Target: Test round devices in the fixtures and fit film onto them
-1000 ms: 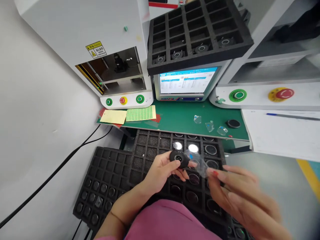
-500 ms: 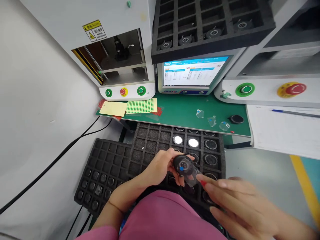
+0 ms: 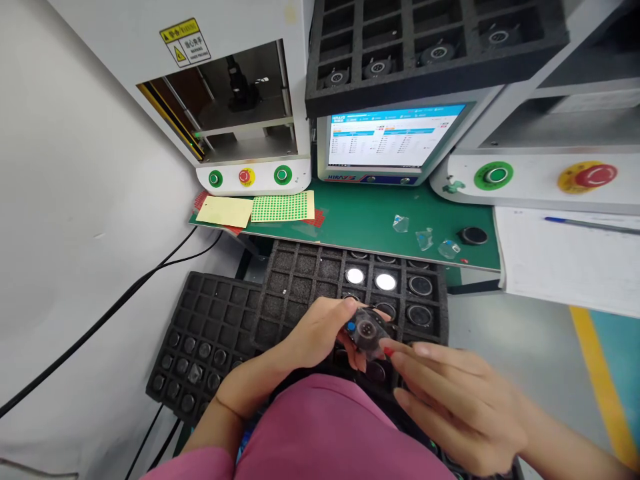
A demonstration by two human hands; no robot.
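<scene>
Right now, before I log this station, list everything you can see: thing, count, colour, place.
round part: 1, black with a blue dot, held over the front tray
foam trays: 2, black, low in front, many cells holding round parts
upper foam tray: 1, black, on top of the monitor
monitor: 1, lit, behind the mat
green mat: 1, bench top
sticker sheets: several, green-dotted, yellow and red, mat's left end
film scraps: 3, clear, on mat
black cap: 1, mat's right end
pen: 1, blue, on white paper
left hand: grips the round part
right hand: fingertips at the part's edge
</scene>
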